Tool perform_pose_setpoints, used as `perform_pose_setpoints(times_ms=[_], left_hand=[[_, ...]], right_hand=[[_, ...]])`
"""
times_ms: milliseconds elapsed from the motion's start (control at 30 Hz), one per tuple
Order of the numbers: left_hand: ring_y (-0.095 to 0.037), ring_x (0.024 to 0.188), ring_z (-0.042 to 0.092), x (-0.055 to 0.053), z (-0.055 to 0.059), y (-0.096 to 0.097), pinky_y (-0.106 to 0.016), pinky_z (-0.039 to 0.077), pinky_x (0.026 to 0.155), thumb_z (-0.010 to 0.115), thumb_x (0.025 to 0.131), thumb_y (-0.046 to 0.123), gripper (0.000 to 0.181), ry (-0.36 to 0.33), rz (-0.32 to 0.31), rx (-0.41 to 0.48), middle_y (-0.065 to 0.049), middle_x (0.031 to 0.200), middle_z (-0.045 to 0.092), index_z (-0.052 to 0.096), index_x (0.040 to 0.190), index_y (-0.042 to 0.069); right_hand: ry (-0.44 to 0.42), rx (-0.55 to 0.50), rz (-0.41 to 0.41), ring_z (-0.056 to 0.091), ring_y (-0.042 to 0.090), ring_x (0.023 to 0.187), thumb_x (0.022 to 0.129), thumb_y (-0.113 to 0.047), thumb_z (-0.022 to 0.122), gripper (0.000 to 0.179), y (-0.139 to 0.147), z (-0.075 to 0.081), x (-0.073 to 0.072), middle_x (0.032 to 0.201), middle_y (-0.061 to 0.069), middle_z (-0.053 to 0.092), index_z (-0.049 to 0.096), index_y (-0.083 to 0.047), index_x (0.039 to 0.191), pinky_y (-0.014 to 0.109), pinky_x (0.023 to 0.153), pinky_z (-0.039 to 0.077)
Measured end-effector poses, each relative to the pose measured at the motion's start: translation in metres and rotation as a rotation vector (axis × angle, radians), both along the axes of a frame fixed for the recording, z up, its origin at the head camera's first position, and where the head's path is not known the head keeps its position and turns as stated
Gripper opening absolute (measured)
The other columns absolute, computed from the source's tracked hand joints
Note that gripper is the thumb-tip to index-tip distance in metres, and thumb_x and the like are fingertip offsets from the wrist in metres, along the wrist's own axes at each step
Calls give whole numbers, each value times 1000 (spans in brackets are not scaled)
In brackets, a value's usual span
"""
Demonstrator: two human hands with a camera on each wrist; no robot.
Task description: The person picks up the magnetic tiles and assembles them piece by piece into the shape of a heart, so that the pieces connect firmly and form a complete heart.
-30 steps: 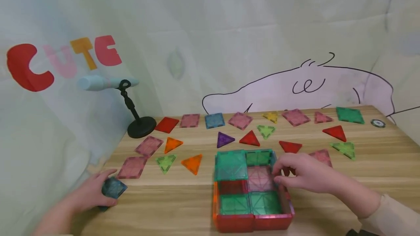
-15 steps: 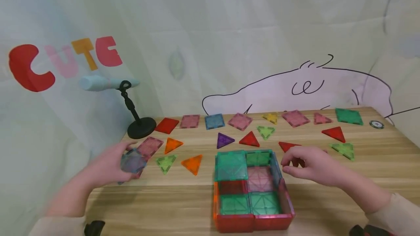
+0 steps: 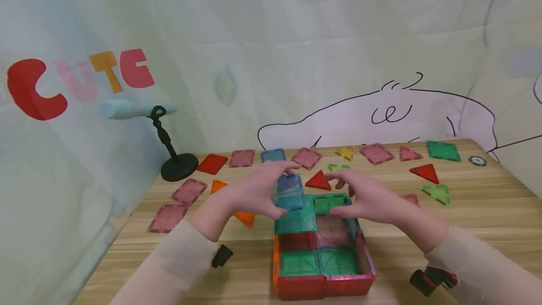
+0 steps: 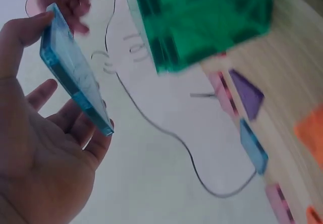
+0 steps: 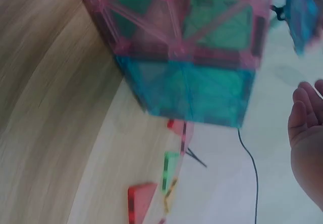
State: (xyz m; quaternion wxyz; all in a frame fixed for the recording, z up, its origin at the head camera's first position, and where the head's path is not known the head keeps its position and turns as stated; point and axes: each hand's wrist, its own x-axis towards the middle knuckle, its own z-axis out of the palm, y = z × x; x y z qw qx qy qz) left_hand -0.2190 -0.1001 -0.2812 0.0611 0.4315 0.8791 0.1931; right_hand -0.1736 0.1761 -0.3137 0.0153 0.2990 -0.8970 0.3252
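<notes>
My left hand (image 3: 250,189) pinches a clear blue square magnetic tile (image 3: 290,193) between thumb and fingertips. The tile is held tilted over the back left of a low box of magnetic tiles (image 3: 323,286). In the left wrist view the blue tile (image 4: 75,70) shows its edge, with the palm (image 4: 45,153) below it. The box has red, orange, pink and blue walls, green and pink squares inside, and a green square (image 3: 296,220) on its back left part. My right hand (image 3: 377,196) holds nothing, its fingers loosely bent by the box's back right corner.
Loose tiles lie around the box: pink squares (image 3: 189,192), a red triangle (image 3: 318,180), an orange triangle (image 3: 244,219) and several others. At the back left, a black stand (image 3: 179,167) carries a pale blue microphone-like object (image 3: 135,108). A round chip (image 3: 477,160) lies far right.
My left hand has carried the blue tile from the left side of the table up and right, over the box. My right hand drew back from the box wall, then came leftward over its back corner.
</notes>
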Motion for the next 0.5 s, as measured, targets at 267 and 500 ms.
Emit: perform_pose_setpoints(times_ms=[267,500], left_hand=[[-20,120,38,3,-13,40,-37,37,101,77,72,33,83,57,-101,-35,-6,132,43,34,138,8],[-21,124,36,0,-21,31,-39,37,101,76,74,37,86,45,-60,-24,-5,137,41,32,142,11]], right_hand=[[-20,-36,68,48,26,110,74,-33,80,80,-13,-7,-7,127,5,48,38,-11,138,43,84,49],[8,48,17,47,20,100,72,-36,80,70,13,-20,-8,121,3,47,48,-10,129,37,75,50]])
